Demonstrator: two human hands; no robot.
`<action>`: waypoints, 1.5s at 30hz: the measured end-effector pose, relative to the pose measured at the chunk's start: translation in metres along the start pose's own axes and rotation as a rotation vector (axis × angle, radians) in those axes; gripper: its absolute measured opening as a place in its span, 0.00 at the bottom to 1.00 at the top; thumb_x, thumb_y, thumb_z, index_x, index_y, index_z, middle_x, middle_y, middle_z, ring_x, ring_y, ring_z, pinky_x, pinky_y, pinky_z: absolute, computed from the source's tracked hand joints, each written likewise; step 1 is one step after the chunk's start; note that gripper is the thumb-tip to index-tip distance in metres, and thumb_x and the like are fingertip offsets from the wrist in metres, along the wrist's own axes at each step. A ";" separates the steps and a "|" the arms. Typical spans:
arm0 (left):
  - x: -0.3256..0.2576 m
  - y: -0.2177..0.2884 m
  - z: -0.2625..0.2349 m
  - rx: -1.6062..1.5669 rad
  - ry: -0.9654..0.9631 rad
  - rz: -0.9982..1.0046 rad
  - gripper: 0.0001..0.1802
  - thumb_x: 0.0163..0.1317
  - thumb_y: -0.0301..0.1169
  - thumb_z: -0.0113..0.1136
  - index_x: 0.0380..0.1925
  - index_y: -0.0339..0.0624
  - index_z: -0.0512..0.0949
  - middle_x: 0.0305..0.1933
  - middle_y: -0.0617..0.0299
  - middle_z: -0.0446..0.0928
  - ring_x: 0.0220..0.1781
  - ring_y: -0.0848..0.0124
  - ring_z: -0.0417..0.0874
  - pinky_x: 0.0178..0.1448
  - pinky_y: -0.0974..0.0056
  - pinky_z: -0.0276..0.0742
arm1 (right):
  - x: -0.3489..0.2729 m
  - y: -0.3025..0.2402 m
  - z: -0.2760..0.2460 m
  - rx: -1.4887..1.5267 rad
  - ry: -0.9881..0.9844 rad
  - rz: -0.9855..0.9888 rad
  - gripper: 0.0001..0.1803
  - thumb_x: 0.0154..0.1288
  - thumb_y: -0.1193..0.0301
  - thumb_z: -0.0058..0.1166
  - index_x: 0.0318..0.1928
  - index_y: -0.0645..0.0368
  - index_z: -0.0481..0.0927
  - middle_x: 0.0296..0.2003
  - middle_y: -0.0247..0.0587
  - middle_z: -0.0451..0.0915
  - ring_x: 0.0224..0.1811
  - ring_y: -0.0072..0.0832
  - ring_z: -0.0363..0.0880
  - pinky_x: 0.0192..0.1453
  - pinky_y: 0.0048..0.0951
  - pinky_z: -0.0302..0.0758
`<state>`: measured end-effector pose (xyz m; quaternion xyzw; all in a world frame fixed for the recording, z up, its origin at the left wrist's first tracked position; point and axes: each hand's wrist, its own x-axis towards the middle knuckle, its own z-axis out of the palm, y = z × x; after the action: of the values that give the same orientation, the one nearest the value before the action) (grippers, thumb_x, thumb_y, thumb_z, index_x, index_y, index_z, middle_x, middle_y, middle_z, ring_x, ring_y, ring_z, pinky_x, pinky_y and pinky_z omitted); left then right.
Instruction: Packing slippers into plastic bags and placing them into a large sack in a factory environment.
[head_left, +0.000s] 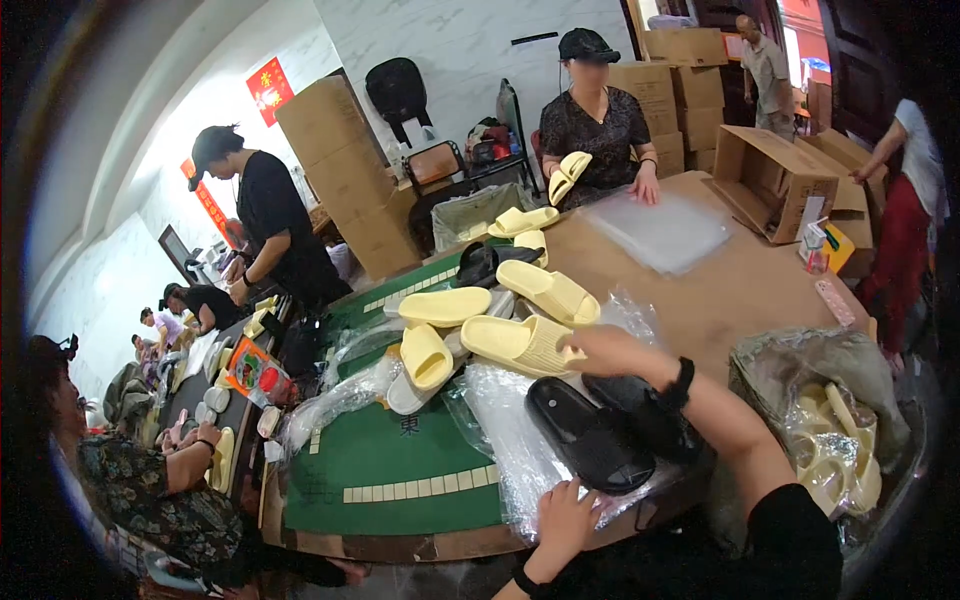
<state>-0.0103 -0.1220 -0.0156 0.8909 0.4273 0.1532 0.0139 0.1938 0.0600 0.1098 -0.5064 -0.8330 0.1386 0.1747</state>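
Note:
My right hand [625,357] reaches across the black slippers, its fingers closed on the end of a pale yellow slide slipper [508,342] with a ribbed strap. Close to the table's near edge, my left hand [566,520] rests on clear plastic bags [497,420], fingers stretched out beside a black slipper [580,430]. A second black slipper [645,415] lies partly hidden under my right forearm. Other yellow slippers, such as one [550,292] behind and one [427,358] to the left, lie piled on the plastic.
Green mats with pale tiles [420,488] cover the table's left part. Across the table a person holds yellow slippers [570,175] beside stacked clear bags [665,230]. A cardboard box [775,185] stands far right; a sack of yellow slippers [835,450] is at right. Several people work along the left.

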 end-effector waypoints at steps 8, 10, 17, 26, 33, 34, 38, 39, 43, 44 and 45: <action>0.000 0.001 0.001 -0.039 -0.114 -0.030 0.16 0.53 0.42 0.59 0.43 0.55 0.78 0.55 0.54 0.68 0.57 0.57 0.67 0.57 0.51 0.63 | 0.108 0.057 0.036 -0.089 -0.348 0.117 0.43 0.37 0.54 0.70 0.60 0.38 0.67 0.67 0.61 0.45 0.48 0.48 0.75 0.53 0.42 0.71; 0.000 0.000 0.001 -0.098 -0.067 -0.040 0.14 0.54 0.41 0.58 0.40 0.52 0.79 0.53 0.56 0.70 0.56 0.58 0.68 0.54 0.52 0.64 | 0.116 0.066 0.037 -0.095 -0.376 0.056 0.47 0.34 0.46 0.69 0.58 0.46 0.69 0.53 0.59 0.70 0.49 0.45 0.76 0.54 0.40 0.70; 0.000 -0.002 0.003 -0.150 -0.035 -0.066 0.13 0.56 0.42 0.56 0.40 0.52 0.79 0.52 0.57 0.71 0.55 0.59 0.68 0.54 0.52 0.63 | 0.130 0.108 0.041 -0.129 -0.193 0.007 0.42 0.33 0.40 0.66 0.47 0.57 0.78 0.40 0.51 0.79 0.43 0.44 0.78 0.47 0.38 0.73; 0.001 -0.002 0.011 -0.129 -0.020 -0.076 0.12 0.56 0.42 0.57 0.39 0.56 0.79 0.52 0.58 0.71 0.54 0.59 0.68 0.53 0.52 0.61 | 0.111 0.011 -0.054 -0.103 -0.246 0.035 0.34 0.43 0.41 0.62 0.32 0.64 0.79 0.26 0.48 0.80 0.30 0.38 0.79 0.34 0.35 0.74; 0.004 0.004 0.007 -0.100 -0.050 -0.063 0.13 0.54 0.42 0.58 0.39 0.54 0.78 0.52 0.57 0.71 0.54 0.59 0.68 0.54 0.52 0.60 | 0.145 -0.022 -0.063 0.020 0.057 -0.029 0.34 0.46 0.46 0.63 0.46 0.59 0.76 0.46 0.59 0.74 0.41 0.48 0.77 0.44 0.38 0.73; 0.001 0.003 0.004 -0.072 -0.063 -0.068 0.13 0.53 0.42 0.58 0.39 0.54 0.78 0.53 0.57 0.71 0.55 0.59 0.67 0.54 0.52 0.60 | 0.153 -0.021 -0.055 0.047 0.143 -0.098 0.36 0.49 0.50 0.62 0.56 0.55 0.69 0.52 0.63 0.67 0.45 0.51 0.75 0.48 0.39 0.72; -0.002 -0.005 0.013 -0.113 -0.042 -0.013 0.16 0.53 0.41 0.58 0.42 0.54 0.78 0.54 0.57 0.70 0.56 0.59 0.67 0.55 0.52 0.60 | 0.149 -0.001 -0.038 -0.001 0.260 -0.105 0.34 0.53 0.57 0.60 0.59 0.54 0.66 0.48 0.57 0.72 0.46 0.49 0.76 0.50 0.41 0.72; -0.002 -0.006 0.012 -0.115 -0.046 -0.007 0.16 0.53 0.41 0.58 0.42 0.54 0.78 0.54 0.57 0.70 0.56 0.59 0.67 0.55 0.52 0.60 | 0.140 0.004 -0.038 -0.044 0.172 -0.065 0.31 0.54 0.58 0.59 0.58 0.54 0.68 0.48 0.56 0.74 0.46 0.49 0.76 0.50 0.42 0.72; 0.001 -0.006 -0.002 -0.161 -0.117 0.012 0.19 0.52 0.40 0.60 0.45 0.51 0.78 0.56 0.50 0.68 0.57 0.55 0.66 0.56 0.51 0.61 | 0.073 0.030 -0.020 -0.003 -0.444 -0.111 0.25 0.52 0.52 0.61 0.48 0.50 0.79 0.42 0.47 0.80 0.43 0.44 0.78 0.46 0.37 0.73; 0.001 -0.004 -0.003 -0.116 -0.122 0.019 0.19 0.52 0.41 0.61 0.45 0.50 0.78 0.56 0.49 0.67 0.57 0.54 0.66 0.56 0.51 0.60 | 0.045 0.034 -0.010 -0.070 -0.522 -0.120 0.27 0.51 0.51 0.61 0.48 0.50 0.79 0.41 0.44 0.81 0.42 0.41 0.79 0.46 0.35 0.73; -0.001 -0.007 0.001 -0.125 -0.074 0.016 0.20 0.51 0.42 0.61 0.44 0.50 0.79 0.56 0.48 0.67 0.57 0.53 0.66 0.56 0.51 0.60 | 0.022 0.015 -0.015 0.077 -0.663 0.116 0.27 0.49 0.50 0.62 0.48 0.51 0.80 0.39 0.43 0.82 0.40 0.38 0.80 0.45 0.32 0.73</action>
<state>-0.0155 -0.1185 -0.0177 0.8967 0.4089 0.1468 0.0841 0.2028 0.0867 0.1204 -0.4735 -0.8083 0.3368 -0.0950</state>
